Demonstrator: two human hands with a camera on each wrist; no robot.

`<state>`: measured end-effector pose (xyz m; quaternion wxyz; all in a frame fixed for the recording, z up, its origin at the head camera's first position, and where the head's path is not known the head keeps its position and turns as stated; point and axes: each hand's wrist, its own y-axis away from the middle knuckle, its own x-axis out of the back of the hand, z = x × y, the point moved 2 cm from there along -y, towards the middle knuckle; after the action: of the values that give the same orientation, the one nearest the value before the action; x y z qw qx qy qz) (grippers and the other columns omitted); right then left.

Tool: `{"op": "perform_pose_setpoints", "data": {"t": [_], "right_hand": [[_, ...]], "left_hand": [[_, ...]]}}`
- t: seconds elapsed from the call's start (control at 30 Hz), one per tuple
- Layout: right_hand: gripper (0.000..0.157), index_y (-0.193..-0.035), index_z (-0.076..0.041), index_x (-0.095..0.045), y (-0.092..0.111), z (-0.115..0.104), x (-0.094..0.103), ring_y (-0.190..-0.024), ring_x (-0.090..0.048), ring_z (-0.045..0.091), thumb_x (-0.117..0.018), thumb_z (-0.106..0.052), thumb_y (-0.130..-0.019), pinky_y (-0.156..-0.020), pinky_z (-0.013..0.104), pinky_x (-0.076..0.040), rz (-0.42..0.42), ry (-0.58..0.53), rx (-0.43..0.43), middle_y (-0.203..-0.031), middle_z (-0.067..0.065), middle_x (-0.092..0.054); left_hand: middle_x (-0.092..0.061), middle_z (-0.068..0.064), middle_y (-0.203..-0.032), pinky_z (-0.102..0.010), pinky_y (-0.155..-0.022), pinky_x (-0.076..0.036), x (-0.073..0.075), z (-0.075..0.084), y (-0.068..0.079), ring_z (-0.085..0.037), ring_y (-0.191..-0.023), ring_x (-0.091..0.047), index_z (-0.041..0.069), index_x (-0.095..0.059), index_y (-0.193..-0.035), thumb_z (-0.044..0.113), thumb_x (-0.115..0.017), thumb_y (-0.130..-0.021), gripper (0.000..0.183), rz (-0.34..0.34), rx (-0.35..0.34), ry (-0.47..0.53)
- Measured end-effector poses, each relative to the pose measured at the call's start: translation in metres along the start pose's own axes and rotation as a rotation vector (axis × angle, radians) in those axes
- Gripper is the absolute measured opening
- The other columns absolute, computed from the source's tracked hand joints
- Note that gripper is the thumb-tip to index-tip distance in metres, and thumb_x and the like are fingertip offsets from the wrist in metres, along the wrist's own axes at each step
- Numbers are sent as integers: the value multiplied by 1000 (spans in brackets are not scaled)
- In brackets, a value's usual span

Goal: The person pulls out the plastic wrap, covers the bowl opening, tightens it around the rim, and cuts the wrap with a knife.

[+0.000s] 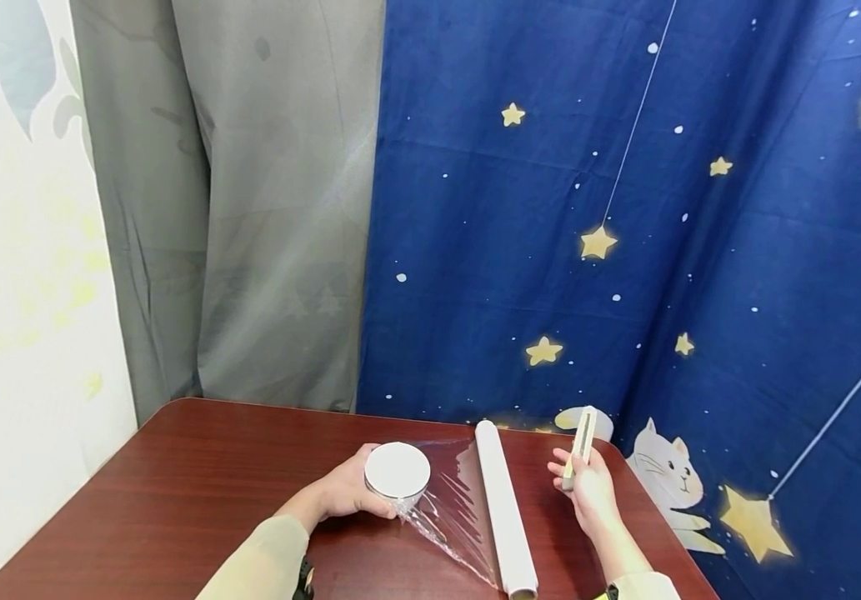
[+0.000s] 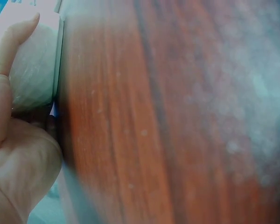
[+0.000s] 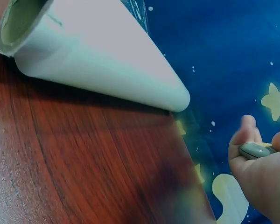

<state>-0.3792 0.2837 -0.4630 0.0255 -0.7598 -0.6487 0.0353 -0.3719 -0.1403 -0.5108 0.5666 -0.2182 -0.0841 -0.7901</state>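
Note:
My left hand (image 1: 355,486) grips a round white container (image 1: 397,472) from its left side, thumb along the near side. In the left wrist view the thumb (image 2: 16,42) lies against the container's wall (image 2: 35,65). Clear plastic wrap (image 1: 448,512) clings to the container and stretches right to a long white roll of cling film (image 1: 505,508). Right of the roll, my right hand (image 1: 591,487) holds a pale, slim utility knife (image 1: 583,442) raised over the table's right side, thumb across it. In the right wrist view only the knife's rounded end (image 3: 256,150) shows.
The reddish-brown wooden table (image 1: 197,475) ends at a far edge close to a grey curtain (image 1: 280,208) and a blue star-patterned curtain (image 1: 490,250). In the right wrist view the roll's hollow core (image 3: 21,21) faces the camera.

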Motion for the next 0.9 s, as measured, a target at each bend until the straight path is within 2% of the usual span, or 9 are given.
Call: {"op": "perform_pose_setpoints", "data": {"t": [0.1,0.2,0.43,0.53,0.63,0.73,0.8,0.9], "right_hand": [[45,-162,5,-23,1,0,-1,-77,-60,7,-25,-11,-120,-68,21,-52,3,40,36,-105,-4,-66],[39,-154,6,-28,1,0,-2,-72,-53,6,-26,-13,-120,-63,20,-50,27,69,62,-97,-3,-58],[38,-144,2,-37,2,1,-1,-64,-50,5,-32,-27,-121,-56,19,-47,47,92,42,-90,0,-54],[35,-139,0,-38,2,0,-2,-62,-49,6,-31,-29,-122,-55,19,-46,31,82,39,-88,0,-54],[35,-139,2,-36,2,-2,-5,-63,-54,7,-27,-27,-121,-57,21,-50,8,63,28,-89,0,-58],[38,-146,7,-32,4,-4,-8,-69,-67,9,-26,-20,-120,-65,24,-60,-7,43,11,-98,3,-67],[43,-153,12,-26,4,-4,-10,-82,-76,13,-25,-16,-119,-73,31,-66,-24,29,12,-117,17,-69],[50,-160,15,-15,5,-4,-12,-103,-79,19,-25,-13,-120,-81,42,-68,-53,22,16,-147,34,-53]], "left_hand": [[-64,-13,-143,-49,-113,-46,1,0,0,-26,-126,-60,1,-40,-154,17,-104,-66,109,-1,5,0],[-64,-13,-143,-49,-113,-46,0,0,0,-27,-126,-60,1,-40,-154,17,-104,-67,109,-3,5,0],[-64,-14,-143,-50,-113,-46,0,0,1,-27,-126,-61,1,-40,-153,16,-103,-66,109,-1,2,0],[-64,-14,-143,-50,-113,-46,0,0,0,-27,-126,-61,1,-40,-154,17,-104,-66,109,1,5,-6],[-64,-13,-143,-49,-113,-46,1,1,0,-26,-126,-61,1,-41,-154,19,-104,-67,109,-1,9,-8],[-64,-13,-144,-48,-113,-47,1,0,0,-26,-126,-61,2,-41,-154,19,-104,-67,109,-3,14,-6],[-64,-13,-144,-48,-113,-46,1,0,-1,-26,-126,-61,2,-41,-154,19,-104,-67,109,-4,14,-2],[-64,-13,-143,-48,-113,-46,1,-1,-1,-25,-126,-61,2,-41,-154,18,-104,-66,109,-2,10,1]]}}
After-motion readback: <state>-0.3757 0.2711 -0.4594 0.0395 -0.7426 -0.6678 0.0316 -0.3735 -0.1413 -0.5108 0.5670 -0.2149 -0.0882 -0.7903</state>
